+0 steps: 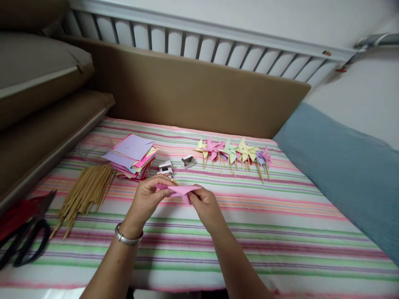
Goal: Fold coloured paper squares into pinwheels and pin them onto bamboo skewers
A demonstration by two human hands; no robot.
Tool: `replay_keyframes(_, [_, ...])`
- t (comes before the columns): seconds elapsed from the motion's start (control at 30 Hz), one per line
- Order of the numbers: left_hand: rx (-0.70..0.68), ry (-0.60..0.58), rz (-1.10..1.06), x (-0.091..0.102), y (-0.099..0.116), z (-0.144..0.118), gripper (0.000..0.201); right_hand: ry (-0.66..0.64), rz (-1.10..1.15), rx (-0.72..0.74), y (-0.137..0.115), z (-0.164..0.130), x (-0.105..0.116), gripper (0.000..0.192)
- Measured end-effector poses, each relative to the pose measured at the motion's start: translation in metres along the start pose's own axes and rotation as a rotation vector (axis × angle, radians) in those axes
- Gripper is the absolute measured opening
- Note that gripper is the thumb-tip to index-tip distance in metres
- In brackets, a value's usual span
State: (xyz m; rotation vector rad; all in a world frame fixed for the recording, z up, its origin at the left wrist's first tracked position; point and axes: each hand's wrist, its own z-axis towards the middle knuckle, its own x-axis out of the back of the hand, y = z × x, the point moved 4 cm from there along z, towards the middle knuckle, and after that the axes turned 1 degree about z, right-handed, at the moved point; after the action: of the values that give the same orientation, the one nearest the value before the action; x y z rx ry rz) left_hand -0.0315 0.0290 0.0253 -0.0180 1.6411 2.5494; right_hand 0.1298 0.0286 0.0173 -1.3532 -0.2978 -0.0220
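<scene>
Pink, green and white bands fill the view: that's the striped cloth (289, 226), and over its middle two forearms angle inward from the near edge. Up on the far side, beyond the right hand (204, 205), lies a row of paper pinwheels (230, 151); out left sits a bundle of sticks (85, 189), with a stack of coloured paper (132, 147) beyond the left hand (151, 194). And everything centres on the gap between those hands! Folded pink paper (182, 190) spans it, held above the cloth, long axis running side to side, a flap drooping by the right thumb. Neither hand is nearer; each has an end. Both wrists turn inward, thumbs towards the body. Left fingers pinch one end, right fingers pinch the other. Just behind the paper, a thin yellowish tip (176, 182) peeks out; what grips it, I can't tell.
</scene>
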Motion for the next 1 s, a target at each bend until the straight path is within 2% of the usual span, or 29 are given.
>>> replay_keyframes(0.27, [-0.036, -0.012, 0.057, -0.0045, 0.0037, -0.0001, 0.004, 0.079, -0.013, 0.095, -0.0086, -0.0007, 0.0045, 0.025])
replay_keyframes(0.43, [-0.055, -0.005, 0.076, -0.0051, 0.0036, -0.0013, 0.004, 0.049, -0.011, 0.086, -0.0067, -0.0025, 0.0043, 0.028])
replay_keyframes(1.0, [-0.098, 0.043, 0.112, -0.0037, 0.0050, -0.0016, 0.007, 0.040, -0.008, 0.103, -0.0079, -0.0034, 0.0017, 0.022])
